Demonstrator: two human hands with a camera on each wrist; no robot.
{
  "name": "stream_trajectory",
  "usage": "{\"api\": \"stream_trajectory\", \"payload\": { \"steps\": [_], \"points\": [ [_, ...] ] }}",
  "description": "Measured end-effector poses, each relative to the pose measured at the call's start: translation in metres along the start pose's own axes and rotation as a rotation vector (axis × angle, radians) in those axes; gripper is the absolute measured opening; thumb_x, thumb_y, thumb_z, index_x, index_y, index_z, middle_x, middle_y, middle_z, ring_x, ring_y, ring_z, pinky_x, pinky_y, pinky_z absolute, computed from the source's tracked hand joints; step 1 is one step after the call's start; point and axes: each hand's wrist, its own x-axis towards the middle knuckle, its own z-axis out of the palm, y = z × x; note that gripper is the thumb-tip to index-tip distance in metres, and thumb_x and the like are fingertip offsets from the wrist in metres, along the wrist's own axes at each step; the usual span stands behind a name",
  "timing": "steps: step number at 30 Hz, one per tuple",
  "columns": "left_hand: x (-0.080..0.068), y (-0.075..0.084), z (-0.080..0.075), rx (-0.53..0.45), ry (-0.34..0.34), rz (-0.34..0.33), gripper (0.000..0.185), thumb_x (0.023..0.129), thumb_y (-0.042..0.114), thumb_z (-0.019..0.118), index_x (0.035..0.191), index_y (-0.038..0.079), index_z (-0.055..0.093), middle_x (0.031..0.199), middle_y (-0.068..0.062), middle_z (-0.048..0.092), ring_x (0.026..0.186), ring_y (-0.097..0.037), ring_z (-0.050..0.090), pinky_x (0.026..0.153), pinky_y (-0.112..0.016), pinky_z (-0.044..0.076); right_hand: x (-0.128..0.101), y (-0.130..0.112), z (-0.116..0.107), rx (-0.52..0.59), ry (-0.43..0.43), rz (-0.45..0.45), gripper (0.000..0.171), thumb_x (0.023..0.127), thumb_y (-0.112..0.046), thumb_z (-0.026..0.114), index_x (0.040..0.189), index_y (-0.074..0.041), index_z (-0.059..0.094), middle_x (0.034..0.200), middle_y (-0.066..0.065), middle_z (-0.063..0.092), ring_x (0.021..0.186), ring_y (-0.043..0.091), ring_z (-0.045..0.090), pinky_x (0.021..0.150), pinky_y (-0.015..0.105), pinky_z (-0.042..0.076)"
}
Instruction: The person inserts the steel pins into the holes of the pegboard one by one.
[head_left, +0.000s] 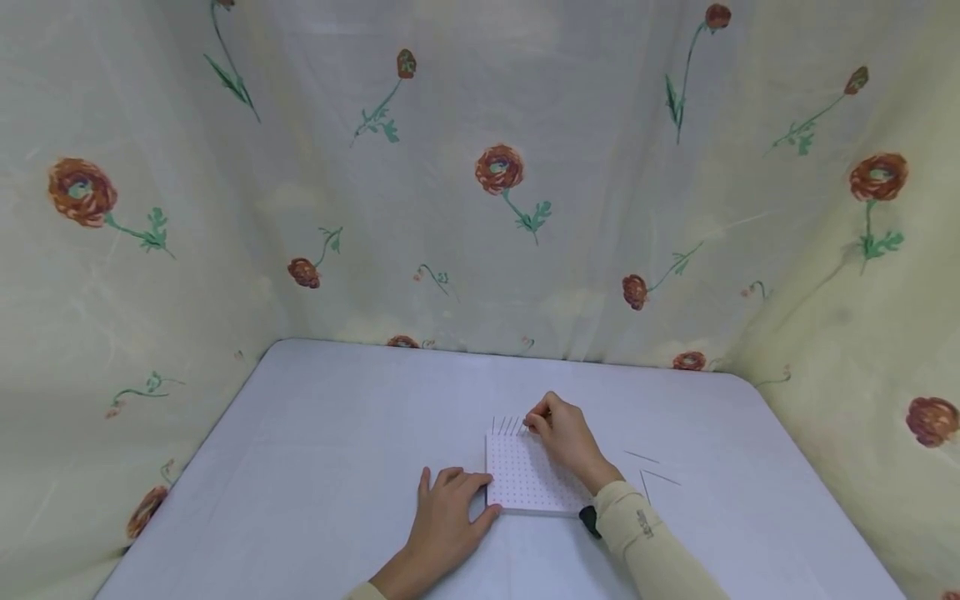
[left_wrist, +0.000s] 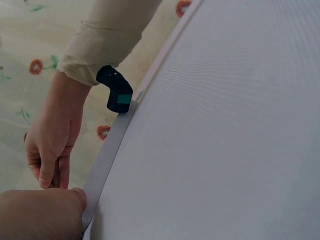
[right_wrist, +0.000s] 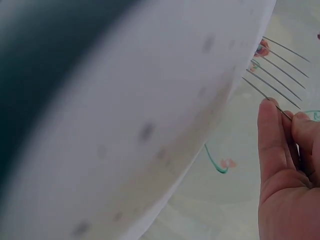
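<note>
A white square board [head_left: 525, 479] dotted with small holes lies flat on the table. Several thin metal pins [head_left: 507, 426] stand upright in a row along its far edge. My right hand [head_left: 558, 433] pinches one pin [right_wrist: 272, 102] at the right end of that row, thumb and forefinger closed on it. My left hand [head_left: 450, 517] rests on the table and grips the board's near left corner, thumb against its edge [left_wrist: 100, 172]. A black wrist camera [left_wrist: 116, 90] sits under the right sleeve.
Three loose pins [head_left: 651, 471] lie on the pale tablecloth [head_left: 322, 467] to the right of the board. A floral curtain [head_left: 480, 183] closes in the back and both sides of the table.
</note>
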Motion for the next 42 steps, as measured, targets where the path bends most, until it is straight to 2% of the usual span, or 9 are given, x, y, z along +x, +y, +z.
{"api": "stream_trajectory", "payload": {
  "steps": [9, 20, 29, 37, 42],
  "points": [
    [0.0, -0.001, 0.002, 0.01, 0.005, 0.002, 0.041, 0.081, 0.053, 0.066, 0.114, 0.028, 0.063, 0.111, 0.009, 0.069, 0.114, -0.021, 0.053, 0.103, -0.071, 0.023, 0.001, 0.0, 0.002, 0.003, 0.01, 0.007, 0.008, 0.091, -0.014, 0.062, 0.088, -0.01, 0.056, 0.088, 0.004, 0.071, 0.08, 0.01, 0.067, 0.067, 0.019, 0.054],
    [0.001, 0.0, 0.001, 0.025, 0.007, 0.003, 0.041, 0.081, 0.051, 0.067, 0.114, 0.028, 0.064, 0.113, 0.009, 0.068, 0.113, -0.021, 0.054, 0.102, -0.071, 0.023, -0.002, -0.001, 0.002, -0.05, 0.002, -0.005, 0.009, 0.088, -0.018, 0.066, 0.086, -0.015, 0.058, 0.086, -0.002, 0.069, 0.084, 0.01, 0.065, 0.074, 0.029, 0.054],
    [0.0, 0.001, 0.002, 0.021, -0.023, -0.015, 0.042, 0.081, 0.053, 0.066, 0.115, 0.028, 0.064, 0.114, 0.009, 0.068, 0.115, -0.021, 0.053, 0.103, -0.071, 0.022, -0.003, 0.0, 0.0, -0.021, -0.027, 0.048, 0.009, 0.087, -0.02, 0.069, 0.087, -0.017, 0.06, 0.087, -0.003, 0.067, 0.087, 0.011, 0.066, 0.077, 0.031, 0.054],
    [0.001, 0.002, 0.003, 0.026, -0.014, -0.009, 0.042, 0.081, 0.053, 0.066, 0.115, 0.028, 0.063, 0.112, 0.009, 0.068, 0.114, -0.022, 0.053, 0.103, -0.071, 0.023, -0.004, 0.005, -0.01, -0.018, -0.015, 0.032, 0.012, 0.085, -0.022, 0.071, 0.091, -0.016, 0.062, 0.089, -0.002, 0.07, 0.087, 0.013, 0.068, 0.078, 0.032, 0.054],
    [0.0, 0.002, 0.004, 0.025, -0.002, -0.01, 0.042, 0.081, 0.053, 0.066, 0.114, 0.028, 0.064, 0.111, 0.009, 0.069, 0.114, -0.022, 0.054, 0.103, -0.07, 0.023, -0.006, 0.01, -0.025, -0.015, -0.011, 0.063, 0.015, 0.087, -0.027, 0.068, 0.095, -0.016, 0.062, 0.094, -0.001, 0.07, 0.091, 0.015, 0.068, 0.077, 0.032, 0.054]
  ]
}}
